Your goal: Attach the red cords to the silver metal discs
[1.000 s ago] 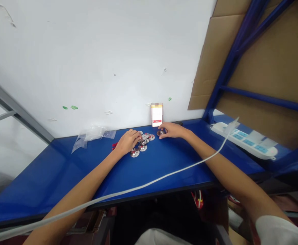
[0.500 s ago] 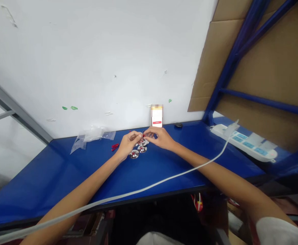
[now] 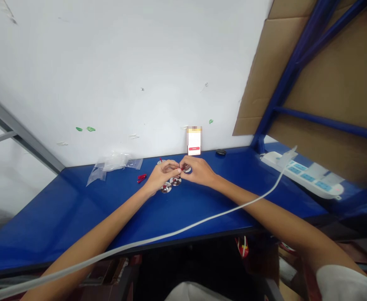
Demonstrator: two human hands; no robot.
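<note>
Both my hands meet over a small cluster of round silver metal discs [image 3: 166,189] near the back of the blue table [image 3: 76,217]. My left hand [image 3: 161,174] and my right hand [image 3: 198,170] have their fingers pinched together, fingertips touching around a tiny red and silver piece [image 3: 181,168] between them. Which hand carries it I cannot make out. Another disc [image 3: 175,181] lies just below the fingertips. A small red part [image 3: 141,178] lies on the table left of my left hand.
Clear plastic bags [image 3: 114,164] lie at the back left. A phone [image 3: 193,141] leans upright against the white wall. A black round item [image 3: 220,152] sits to its right. A white power strip [image 3: 302,173] lies at the right, its cable [image 3: 177,230] crossing my arms.
My right hand left a disc near the phone and came left to meet my left hand. Both hands now pinch together over the discs.
</note>
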